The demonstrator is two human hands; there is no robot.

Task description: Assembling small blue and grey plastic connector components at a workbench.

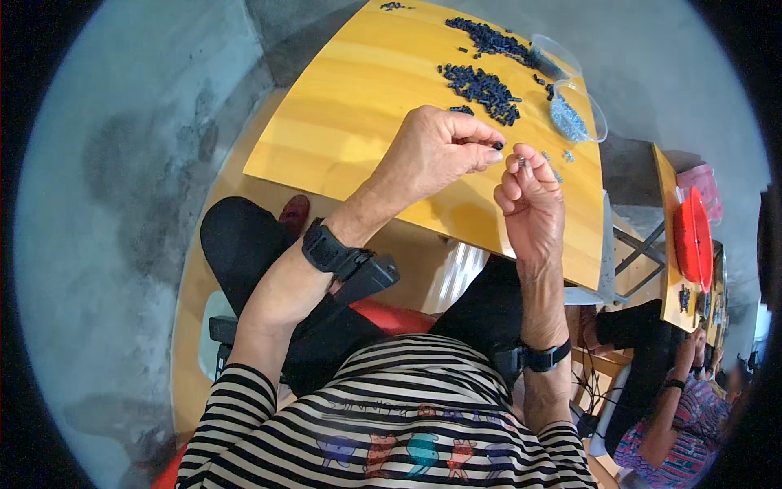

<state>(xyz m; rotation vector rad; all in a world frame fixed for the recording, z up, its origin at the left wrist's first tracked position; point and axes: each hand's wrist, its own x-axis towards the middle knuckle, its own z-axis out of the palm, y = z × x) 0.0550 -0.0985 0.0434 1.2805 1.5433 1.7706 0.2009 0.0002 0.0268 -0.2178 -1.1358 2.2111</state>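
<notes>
Over the yellow table's near part, my left hand [444, 151] pinches a small black cylindrical piece [498, 146] between thumb and fingertips. Close beside it, my right hand [531, 191] is raised with its fingers curled, and a small silvery metal spring [522, 162] shows between thumb and finger. The two pieces are near each other but apart. Beyond my hands lies a pile of black cylindrical pieces [482, 91]. A clear plastic tub [601, 122] with many small silvery-blue springs [568, 121] stands to the right, and a few loose springs [568, 156] lie below it.
Farther back is a second pile of black pieces [493, 41], by another clear tub [562, 50]. The yellow table [342, 106] ends just before my lap. At right, another table [669, 244] bears a red basin [692, 240]; a co-worker [672, 432] sits there.
</notes>
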